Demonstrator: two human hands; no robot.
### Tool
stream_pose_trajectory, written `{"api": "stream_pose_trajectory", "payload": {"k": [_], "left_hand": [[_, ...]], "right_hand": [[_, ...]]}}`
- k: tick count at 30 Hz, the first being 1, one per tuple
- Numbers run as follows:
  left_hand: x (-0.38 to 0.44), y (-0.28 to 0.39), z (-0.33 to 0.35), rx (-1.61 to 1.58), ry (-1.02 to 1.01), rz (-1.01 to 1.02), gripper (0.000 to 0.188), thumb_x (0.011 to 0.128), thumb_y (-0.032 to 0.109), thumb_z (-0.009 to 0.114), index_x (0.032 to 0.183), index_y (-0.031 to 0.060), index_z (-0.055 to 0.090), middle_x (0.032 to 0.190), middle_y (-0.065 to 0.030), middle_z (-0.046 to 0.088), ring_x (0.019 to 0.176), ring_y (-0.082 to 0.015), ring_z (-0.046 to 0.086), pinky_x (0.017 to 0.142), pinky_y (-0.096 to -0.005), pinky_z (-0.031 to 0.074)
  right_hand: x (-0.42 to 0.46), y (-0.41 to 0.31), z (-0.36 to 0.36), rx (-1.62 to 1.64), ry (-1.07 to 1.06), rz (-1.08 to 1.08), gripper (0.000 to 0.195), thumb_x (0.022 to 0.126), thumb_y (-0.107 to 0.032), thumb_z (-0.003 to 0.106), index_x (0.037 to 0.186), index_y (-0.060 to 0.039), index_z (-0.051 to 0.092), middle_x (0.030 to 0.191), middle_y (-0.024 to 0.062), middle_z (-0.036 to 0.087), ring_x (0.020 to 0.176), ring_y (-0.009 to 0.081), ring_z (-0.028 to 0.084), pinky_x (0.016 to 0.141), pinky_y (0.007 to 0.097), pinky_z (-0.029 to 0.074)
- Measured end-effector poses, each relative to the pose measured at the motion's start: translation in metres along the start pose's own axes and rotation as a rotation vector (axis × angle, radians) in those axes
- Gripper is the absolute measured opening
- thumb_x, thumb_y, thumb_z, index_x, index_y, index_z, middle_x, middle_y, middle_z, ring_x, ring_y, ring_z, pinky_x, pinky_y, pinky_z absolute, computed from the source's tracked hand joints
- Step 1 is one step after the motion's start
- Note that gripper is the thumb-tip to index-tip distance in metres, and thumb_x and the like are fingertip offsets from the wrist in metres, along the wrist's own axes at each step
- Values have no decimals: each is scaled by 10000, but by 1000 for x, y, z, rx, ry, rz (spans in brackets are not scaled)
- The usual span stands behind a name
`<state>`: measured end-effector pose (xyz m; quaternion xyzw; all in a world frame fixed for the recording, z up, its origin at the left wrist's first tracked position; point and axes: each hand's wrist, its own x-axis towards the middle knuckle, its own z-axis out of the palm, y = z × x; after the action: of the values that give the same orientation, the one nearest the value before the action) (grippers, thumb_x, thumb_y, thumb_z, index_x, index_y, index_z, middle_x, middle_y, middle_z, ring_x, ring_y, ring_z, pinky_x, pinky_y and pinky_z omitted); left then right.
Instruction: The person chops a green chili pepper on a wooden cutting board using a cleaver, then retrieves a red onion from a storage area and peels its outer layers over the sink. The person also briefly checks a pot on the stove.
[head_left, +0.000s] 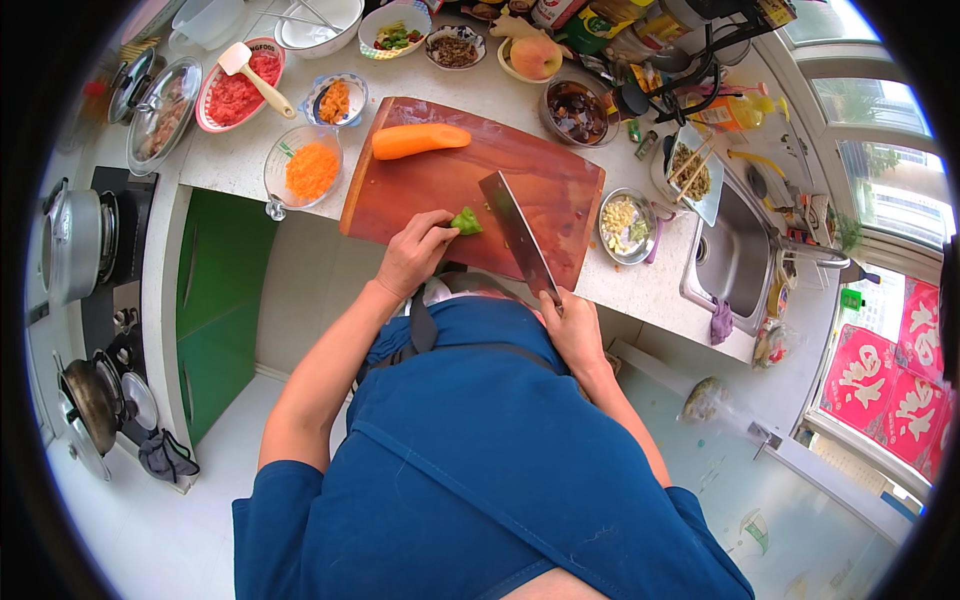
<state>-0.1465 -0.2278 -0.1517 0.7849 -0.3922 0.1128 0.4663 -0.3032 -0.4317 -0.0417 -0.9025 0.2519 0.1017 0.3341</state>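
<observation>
My left hand (417, 251) pinches a piece of green pepper (466, 221) at the near edge of a reddish wooden cutting board (427, 191). In my right hand (573, 326) is the handle of a Chinese cleaver (519, 232), its broad blade lying across the board to the right of the pepper and apart from it. Small green bits show beside the blade. A peeled carrot (421, 141), cut at one end, rests along the board's far left part.
Left of the board stand a measuring cup of minced carrot (311, 172) and a bowl of minced meat (244, 90). To the right are a dish of chopped garlic (626, 225), a bowl of soaking dark pieces (577, 112) and the steel sink (739, 255).
</observation>
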Motion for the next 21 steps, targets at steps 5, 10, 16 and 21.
{"api": "stream_pose_trajectory", "payload": {"k": [5, 10, 16, 21], "left_hand": [[5, 11, -2, -71, -1, -115, 218, 751, 30, 736, 929, 34, 610, 1043, -110, 630, 939, -295, 622, 762, -372, 532], [16, 11, 2, -33, -25, -138, 274, 747, 20, 747, 991, 30, 623, 1023, -118, 639, 940, -299, 618, 775, -366, 516], [41, -5, -16, 51, 122, -199, 255, 758, 2, 704, 990, 52, 609, 991, -92, 638, 916, -295, 606, 784, -373, 504], [37, -23, -35, 140, 24, -222, 273, 766, 2, 720, 1015, 43, 615, 1037, -101, 649, 982, -296, 611, 850, -376, 499]], "right_hand": [[1, -7, -3, 19, 24, 40, 238, 922, -199, 583, 938, 21, 672, 636, 212, 604, 576, 344, 600, 586, 414, 469], [0, -3, -8, 35, 73, 46, 224, 915, -192, 572, 932, 6, 676, 659, 238, 610, 657, 426, 619, 621, 469, 483], [3, 3, -12, 24, 98, 28, 218, 908, -198, 614, 955, 2, 688, 587, 169, 587, 501, 246, 570, 544, 374, 450], [0, 14, -8, -327, 225, -250, 235, 828, -183, 673, 1041, -84, 681, 673, 126, 648, 596, 299, 645, 559, 398, 493]]}}
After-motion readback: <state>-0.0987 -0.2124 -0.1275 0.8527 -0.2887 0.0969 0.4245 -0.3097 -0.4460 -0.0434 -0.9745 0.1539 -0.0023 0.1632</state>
